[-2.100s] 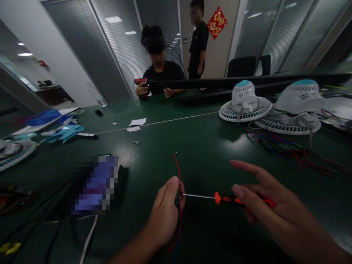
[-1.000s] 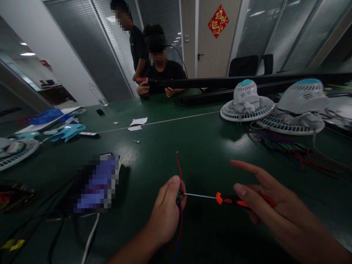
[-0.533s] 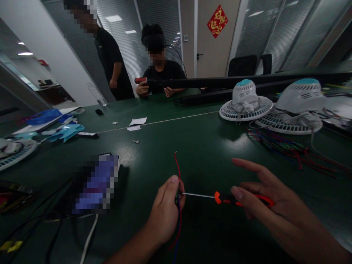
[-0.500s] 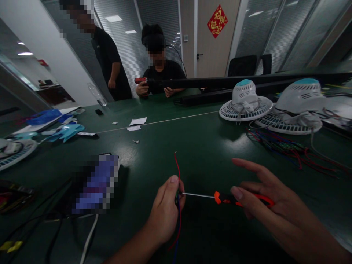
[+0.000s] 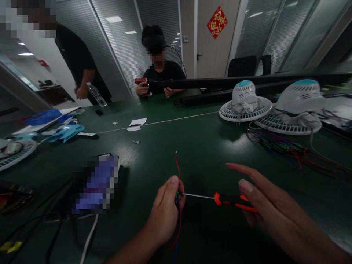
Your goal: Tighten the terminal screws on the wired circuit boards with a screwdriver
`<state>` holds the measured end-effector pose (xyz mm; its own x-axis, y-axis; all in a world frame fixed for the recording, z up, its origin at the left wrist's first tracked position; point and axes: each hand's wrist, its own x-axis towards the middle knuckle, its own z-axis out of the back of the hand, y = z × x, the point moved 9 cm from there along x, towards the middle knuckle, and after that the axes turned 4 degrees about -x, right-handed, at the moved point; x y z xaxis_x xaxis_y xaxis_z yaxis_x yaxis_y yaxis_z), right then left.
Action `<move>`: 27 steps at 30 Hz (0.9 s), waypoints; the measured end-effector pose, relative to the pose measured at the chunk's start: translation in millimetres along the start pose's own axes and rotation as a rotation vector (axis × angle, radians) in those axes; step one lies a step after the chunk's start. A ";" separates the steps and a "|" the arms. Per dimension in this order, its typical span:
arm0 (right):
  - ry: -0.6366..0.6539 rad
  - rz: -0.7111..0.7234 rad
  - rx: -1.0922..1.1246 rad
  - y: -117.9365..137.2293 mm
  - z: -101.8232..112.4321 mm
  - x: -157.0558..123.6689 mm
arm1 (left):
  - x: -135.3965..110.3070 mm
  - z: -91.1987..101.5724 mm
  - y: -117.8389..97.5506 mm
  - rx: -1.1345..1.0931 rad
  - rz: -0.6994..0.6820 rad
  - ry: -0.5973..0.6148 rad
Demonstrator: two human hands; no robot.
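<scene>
My left hand (image 5: 165,211) is closed around a small green circuit board (image 5: 176,198), mostly hidden by the fingers. A red wire (image 5: 177,165) sticks up from it, and red and blue wires hang below. The screwdriver (image 5: 227,198), with its black and orange handle, lies level, and its metal tip meets the board at my left fingers. My right hand (image 5: 271,205) holds the handle's rear end between thumb and fingers, the index finger stretched out forward. The handle's end is hidden behind the hand.
Left of my hands lies a device with a blurred screen (image 5: 96,187) and cables. White fan parts (image 5: 244,106) and a bundle of wired boards (image 5: 283,146) are at the right. Opposite, a person holds a red power drill (image 5: 141,80); another stands near a plastic bottle (image 5: 96,95).
My right thumb and fingers have shifted along and around the screwdriver handle, covering its rear end. My left hand stays put. The standing person has moved left.
</scene>
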<state>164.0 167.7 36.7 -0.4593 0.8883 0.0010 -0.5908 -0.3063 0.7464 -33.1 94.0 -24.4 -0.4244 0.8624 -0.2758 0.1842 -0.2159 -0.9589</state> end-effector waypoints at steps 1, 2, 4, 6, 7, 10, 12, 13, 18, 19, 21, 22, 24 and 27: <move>0.002 -0.014 -0.009 -2.1 -0.2 0.0 | 0.2 -0.4 0.4 -0.003 0.001 0.006; 0.005 -0.023 -0.010 -3.4 -0.6 0.2 | 0.4 -0.9 0.7 -0.003 0.001 0.012; 0.013 -0.014 -0.002 -2.6 -1.6 1.1 | 0.5 -1.3 0.9 0.000 0.000 0.020; 0.011 0.008 0.018 0.4 -1.9 2.2 | 0.4 -0.7 1.1 0.005 0.002 0.018; 0.007 0.014 0.030 1.6 -1.8 2.6 | 0.3 -0.2 1.1 0.007 0.003 0.015; -0.001 0.020 0.078 2.8 -1.4 2.0 | 0.0 0.7 1.2 0.015 0.001 0.010; -0.004 0.022 0.102 2.1 -0.9 0.7 | 0.2 0.7 1.7 0.012 0.001 0.012; -0.010 0.023 0.105 1.6 -0.3 0.2 | 0.3 0.6 2.1 0.008 0.002 0.013; -0.021 0.047 0.075 2.9 1.0 0.6 | 0.6 -0.6 2.4 -0.019 -0.003 0.019; -0.024 0.052 0.075 4.0 1.4 1.0 | 0.5 -0.6 2.5 -0.021 -0.001 0.017; -0.030 0.058 0.072 5.8 2.3 1.5 | 0.2 -0.4 2.5 -0.020 0.004 0.013; -0.031 0.059 0.068 6.4 2.4 1.6 | 0.1 -0.3 2.4 -0.018 0.007 0.010; -0.032 0.057 0.062 6.6 1.8 1.4 | -0.2 0.1 1.7 -0.011 0.009 0.004; -0.031 0.049 0.042 4.1 0.2 -0.1 | -0.4 0.0 -0.3 0.002 0.001 0.003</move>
<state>161.7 166.4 40.0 -0.4657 0.8830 0.0581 -0.5398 -0.3356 0.7720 -33.0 93.6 -24.0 -0.4213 0.8636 -0.2768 0.1831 -0.2180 -0.9586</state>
